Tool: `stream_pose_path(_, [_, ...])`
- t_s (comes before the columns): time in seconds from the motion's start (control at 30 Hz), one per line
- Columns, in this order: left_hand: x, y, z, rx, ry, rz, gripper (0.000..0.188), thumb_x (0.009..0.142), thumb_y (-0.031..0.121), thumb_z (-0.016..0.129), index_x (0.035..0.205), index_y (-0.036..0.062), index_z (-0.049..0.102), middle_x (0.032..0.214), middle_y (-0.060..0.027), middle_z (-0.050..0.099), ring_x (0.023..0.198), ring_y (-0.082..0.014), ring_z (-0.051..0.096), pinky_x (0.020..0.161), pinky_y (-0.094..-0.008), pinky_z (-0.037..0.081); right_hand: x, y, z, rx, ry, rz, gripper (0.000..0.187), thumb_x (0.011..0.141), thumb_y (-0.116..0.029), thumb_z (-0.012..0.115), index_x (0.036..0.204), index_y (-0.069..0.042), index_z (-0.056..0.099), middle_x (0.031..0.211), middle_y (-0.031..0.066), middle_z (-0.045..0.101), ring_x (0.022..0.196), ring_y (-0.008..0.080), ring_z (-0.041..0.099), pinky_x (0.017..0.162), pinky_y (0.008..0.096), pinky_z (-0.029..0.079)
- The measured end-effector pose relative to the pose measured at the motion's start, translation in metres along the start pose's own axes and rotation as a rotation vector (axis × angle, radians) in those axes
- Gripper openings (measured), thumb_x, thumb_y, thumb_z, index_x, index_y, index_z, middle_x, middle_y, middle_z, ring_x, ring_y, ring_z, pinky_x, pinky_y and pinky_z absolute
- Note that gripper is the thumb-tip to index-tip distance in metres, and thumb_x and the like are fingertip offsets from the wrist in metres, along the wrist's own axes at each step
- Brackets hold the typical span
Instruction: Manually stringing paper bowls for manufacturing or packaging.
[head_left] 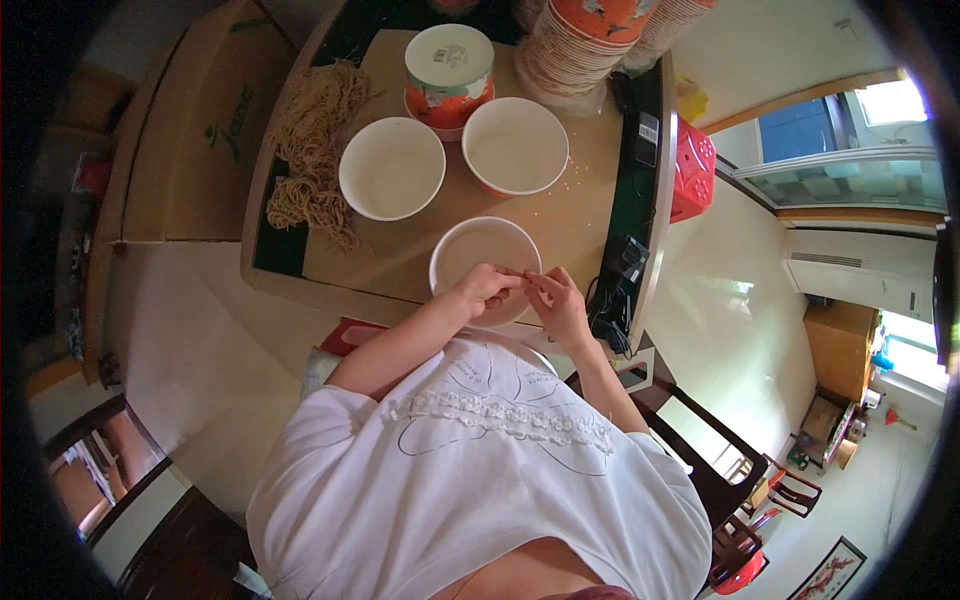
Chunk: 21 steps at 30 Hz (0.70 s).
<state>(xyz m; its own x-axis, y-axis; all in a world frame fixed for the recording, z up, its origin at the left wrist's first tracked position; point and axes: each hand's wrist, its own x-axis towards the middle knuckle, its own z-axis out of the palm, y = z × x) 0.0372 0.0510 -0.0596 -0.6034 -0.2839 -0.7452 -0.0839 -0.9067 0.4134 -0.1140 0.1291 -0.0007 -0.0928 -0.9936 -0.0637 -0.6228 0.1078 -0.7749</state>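
Note:
A white paper tub [462,250] stands at the near edge of the table, its mouth facing up. Over its right rim my left hand [488,289] and my right hand [560,304] meet, fingertips pinched together. Whatever lies between the fingers is too small to make out. Beyond are two more open paper tubs, a left one [392,168] and a right one [515,146]. Behind them an orange-patterned tub [450,85] sits bottom up. Loose tan strings [318,125] lie in a tangled heap at the table's left side.
Nested stacks of paper tubs [575,55] rise at the far right of the table [585,225]. Black cables and an adapter [628,262] lie along its right edge, near a red plastic stool [692,170]. A large cardboard box [200,130] stands to the left.

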Motion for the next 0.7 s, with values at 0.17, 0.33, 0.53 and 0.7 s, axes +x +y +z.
stream_pose_path(0.17, [0.003,-0.005,-0.001,0.198,0.084,0.166,0.008,0.080,0.009,0.065,0.087,0.0071,0.068,0.068,0.0041,0.058,0.049,-0.0026,0.042,0.040,-0.0194,0.029,0.001,0.006,-0.001,0.092,-0.025,0.065,0.021,0.082,-0.008,0.064,0.102,-0.005,0.067,0.079,0.0097,0.056,0.068,0.0180,0.055,0.061,0.0265,0.044])
stream_pose_path(0.33, [0.008,-0.015,-0.005,0.326,0.087,0.450,0.009,0.081,0.011,0.065,0.088,0.0062,0.067,0.070,0.0045,0.059,0.051,-0.0016,0.045,0.042,-0.0175,0.032,0.003,0.005,0.001,0.102,-0.027,0.077,0.018,0.081,-0.008,0.065,0.099,-0.005,0.068,0.077,0.0100,0.056,0.067,0.0179,0.055,0.060,0.0266,0.043])
stream_pose_path(0.53, [-0.006,-0.005,-0.001,0.318,0.132,0.315,0.008,0.081,0.011,0.065,0.088,0.0065,0.067,0.069,0.0046,0.058,0.050,-0.0017,0.045,0.042,-0.0172,0.032,0.005,0.004,0.002,0.042,-0.030,0.137,0.018,0.080,-0.008,0.066,0.097,-0.004,0.068,0.075,0.0094,0.056,0.064,0.0170,0.053,0.059,0.0268,0.043])
stream_pose_path(0.7, [0.011,-0.021,-0.011,0.473,0.126,0.608,0.011,0.079,0.012,0.065,0.087,0.0050,0.068,0.074,-0.0007,0.064,0.063,-0.0028,0.052,0.048,-0.0187,0.037,0.009,-0.001,0.002,0.083,-0.085,0.154,0.014,0.078,-0.008,0.068,0.092,-0.004,0.068,0.072,0.0077,0.055,0.063,0.0149,0.052,0.058,0.0262,0.043])
